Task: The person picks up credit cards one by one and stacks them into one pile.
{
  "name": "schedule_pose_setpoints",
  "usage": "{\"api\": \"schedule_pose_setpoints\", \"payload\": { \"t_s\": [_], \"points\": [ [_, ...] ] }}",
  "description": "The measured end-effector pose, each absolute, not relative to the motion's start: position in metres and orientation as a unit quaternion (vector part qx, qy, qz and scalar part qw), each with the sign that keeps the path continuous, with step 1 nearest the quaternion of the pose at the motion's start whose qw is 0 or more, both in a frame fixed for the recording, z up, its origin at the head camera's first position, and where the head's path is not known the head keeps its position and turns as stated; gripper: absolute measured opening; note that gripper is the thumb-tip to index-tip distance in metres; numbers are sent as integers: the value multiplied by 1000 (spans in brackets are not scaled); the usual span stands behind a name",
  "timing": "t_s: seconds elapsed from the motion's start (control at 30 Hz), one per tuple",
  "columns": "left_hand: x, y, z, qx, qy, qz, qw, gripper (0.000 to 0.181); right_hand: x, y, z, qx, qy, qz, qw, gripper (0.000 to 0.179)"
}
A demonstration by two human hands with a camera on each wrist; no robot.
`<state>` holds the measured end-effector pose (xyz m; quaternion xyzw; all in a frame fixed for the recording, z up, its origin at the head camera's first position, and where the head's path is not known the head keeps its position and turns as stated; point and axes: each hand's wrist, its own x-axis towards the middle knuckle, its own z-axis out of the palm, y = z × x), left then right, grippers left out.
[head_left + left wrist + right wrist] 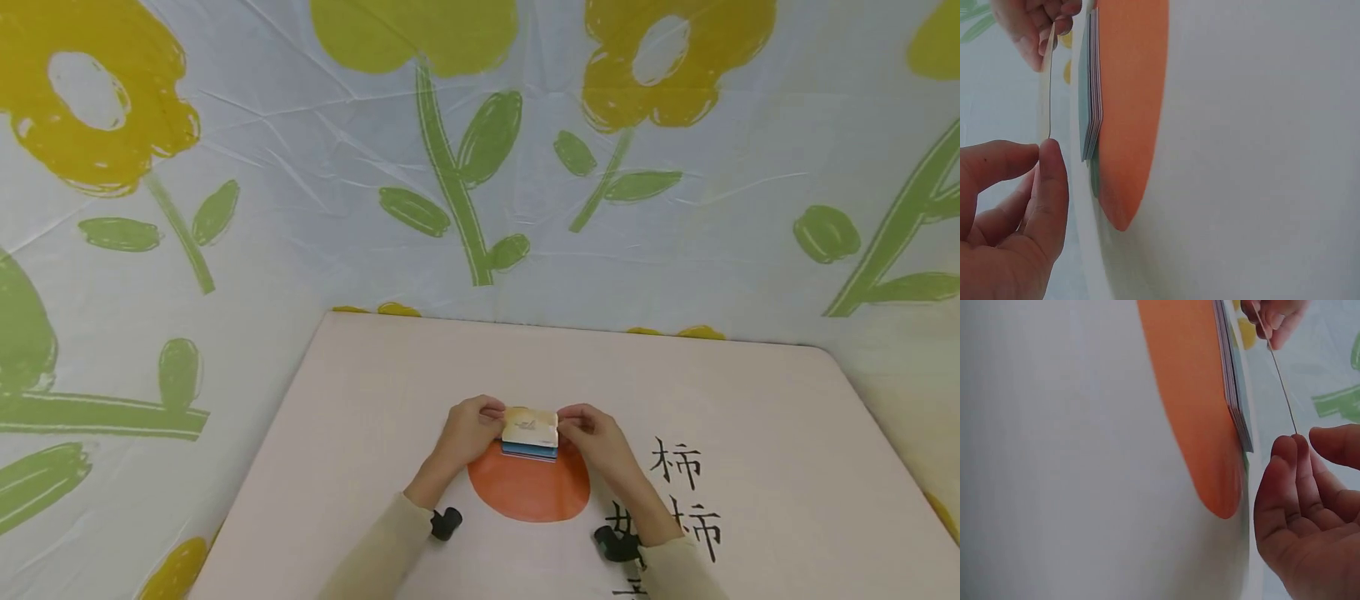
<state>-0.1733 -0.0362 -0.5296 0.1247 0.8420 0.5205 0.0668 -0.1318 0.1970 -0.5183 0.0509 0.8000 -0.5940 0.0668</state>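
Observation:
A thin cream-yellow card (530, 427) with small print is held up by its two short sides, above a stack of cards (529, 451) on the table. My left hand (474, 429) pinches its left edge between thumb and finger, and the left wrist view shows the card (1045, 106) nearly edge-on. My right hand (596, 437) holds the opposite edge at the fingertips; in the right wrist view the thumb stands slightly off the card (1283, 381). Several cards with blue and pale edges make up the stack (1092, 87), which lies apart from the held card.
The table mat (375, 392) is pale pink with an orange round print (528, 492) under the stack and black written characters (677, 462) to the right. Behind and beside the table hangs a white cloth (300, 208) with yellow flowers and green stems.

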Motion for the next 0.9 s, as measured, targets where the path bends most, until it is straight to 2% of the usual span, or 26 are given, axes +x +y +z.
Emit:
{"api": "schedule_pose_setpoints", "payload": {
  "t_s": [0.9],
  "points": [
    [-175, -35, -539, 127, 871, 468, 74, 11, -127, 197, -515, 43, 813, -571, 107, 23]
  ]
}}
